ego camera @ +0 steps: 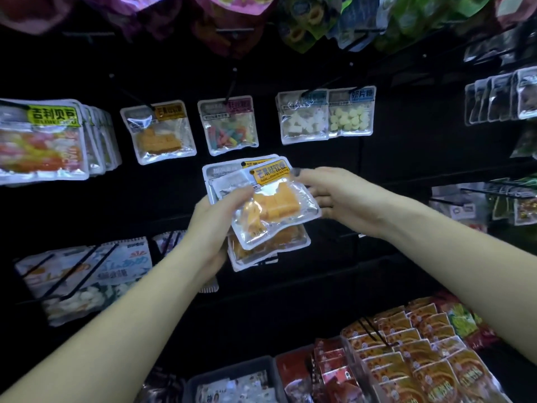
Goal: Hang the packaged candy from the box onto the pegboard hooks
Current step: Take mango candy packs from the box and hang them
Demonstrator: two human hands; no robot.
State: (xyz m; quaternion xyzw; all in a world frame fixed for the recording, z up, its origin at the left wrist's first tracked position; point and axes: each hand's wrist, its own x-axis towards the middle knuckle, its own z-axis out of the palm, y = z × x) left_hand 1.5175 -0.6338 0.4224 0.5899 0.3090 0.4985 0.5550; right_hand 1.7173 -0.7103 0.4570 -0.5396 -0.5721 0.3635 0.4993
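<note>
At frame centre the left hand [216, 216] grips a stack of mango candy packets [270, 205] while the right hand [328, 193] pinches the top one, seemingly separating it for threading onto the hook [132, 94] at upper left.

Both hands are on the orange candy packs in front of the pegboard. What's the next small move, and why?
Probably lift the top orange pack with the right hand up and left toward the hook that carries the matching orange pack. The left hand holds a stack of the same packs, the top one is partly separated, and that hook shows only one pack.
</note>
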